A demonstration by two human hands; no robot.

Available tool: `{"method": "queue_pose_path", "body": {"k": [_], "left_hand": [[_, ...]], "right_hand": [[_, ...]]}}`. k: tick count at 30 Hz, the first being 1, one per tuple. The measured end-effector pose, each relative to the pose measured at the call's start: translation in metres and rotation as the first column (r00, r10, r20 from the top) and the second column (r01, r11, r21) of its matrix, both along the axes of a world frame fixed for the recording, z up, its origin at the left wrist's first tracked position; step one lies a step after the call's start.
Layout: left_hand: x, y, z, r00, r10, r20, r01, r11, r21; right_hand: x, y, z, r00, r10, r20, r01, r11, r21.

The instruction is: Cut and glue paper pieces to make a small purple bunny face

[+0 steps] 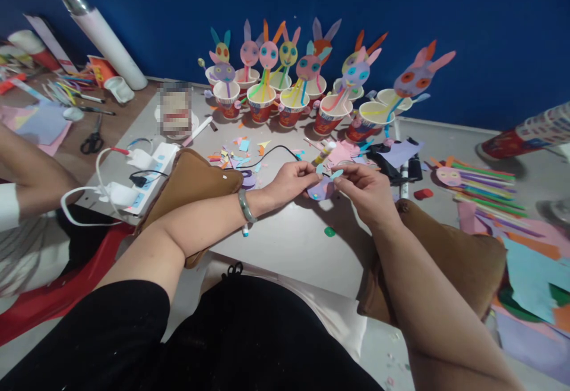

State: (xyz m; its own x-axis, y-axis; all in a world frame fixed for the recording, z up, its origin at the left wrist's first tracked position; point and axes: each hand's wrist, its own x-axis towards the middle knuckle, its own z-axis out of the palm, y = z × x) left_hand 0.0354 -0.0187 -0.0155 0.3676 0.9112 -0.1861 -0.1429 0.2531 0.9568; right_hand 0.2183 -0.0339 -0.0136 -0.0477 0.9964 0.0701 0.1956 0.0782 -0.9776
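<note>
Above the table's front part, my left hand point(294, 182) pinches the left side of a purple paper rabbit head point(321, 190) with light blue ears. Thumb and fingers of my right hand point(366, 189) close on its right ear point(337, 174). The head's face side is hard to make out. Just behind my hands lies a yellow and white tube point(324, 153), perhaps a glue stick. A small green disc point(329, 232) lies on the table below them. A roll of purple tape or ribbon point(250, 180) sits left of my left hand.
Several paper cups point(294, 112) with paper rabbits stand along the blue wall. Paper scraps point(243, 146) lie before them. Brown cushions point(200, 183) point(454, 260) flank my forearms. A power strip point(155, 180) is left; coloured strips point(490, 186) lie right. Another person's arm point(35, 171) is far left.
</note>
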Motion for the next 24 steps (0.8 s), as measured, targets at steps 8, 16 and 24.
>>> {"method": "queue_pose_path", "body": {"k": [8, 16, 24], "left_hand": [[0.0005, 0.0002, -0.0036, 1.0, -0.003, 0.009, 0.003, 1.0, -0.005], [0.0006, -0.0002, -0.0009, 1.0, 0.002, -0.02, -0.002, 1.0, -0.013], [0.0003, -0.001, -0.0023, 1.0, -0.011, -0.009, 0.01, 1.0, -0.017]], "right_hand": [[0.001, 0.0004, -0.002, 1.0, -0.014, 0.014, 0.014, 1.0, -0.004], [-0.0007, -0.0014, 0.0011, 0.999, -0.007, 0.033, 0.008, 1.0, -0.017], [-0.0017, -0.0012, 0.0015, 1.0, 0.004, 0.024, -0.003, 1.0, -0.023]]}}
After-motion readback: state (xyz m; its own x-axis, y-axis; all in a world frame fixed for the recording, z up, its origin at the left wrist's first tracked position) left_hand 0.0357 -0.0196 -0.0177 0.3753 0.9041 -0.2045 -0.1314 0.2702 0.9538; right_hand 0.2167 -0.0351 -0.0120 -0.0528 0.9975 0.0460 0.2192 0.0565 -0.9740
